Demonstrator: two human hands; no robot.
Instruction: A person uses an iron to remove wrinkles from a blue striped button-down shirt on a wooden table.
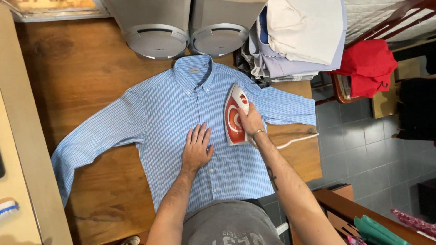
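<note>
A light blue striped shirt [163, 118] lies buttoned and spread flat on a wooden table [77, 68], collar toward the far edge, sleeves out to both sides. My left hand [196, 147] rests flat on the shirt's front beside the button line, fingers together and holding nothing. My right hand [250, 121] grips the handle of a red and white iron [234, 117], which sits on the shirt's right chest with its tip pointing away from me. A white cord [295, 139] runs from the iron across the table's right edge.
Two grey rounded appliances [156, 38] stand at the table's far edge. A stack of folded shirts [295, 36] sits at the back right. A wooden chair with red clothes [368, 66] stands on the grey tiled floor to the right. A pale counter [22, 149] runs along the left.
</note>
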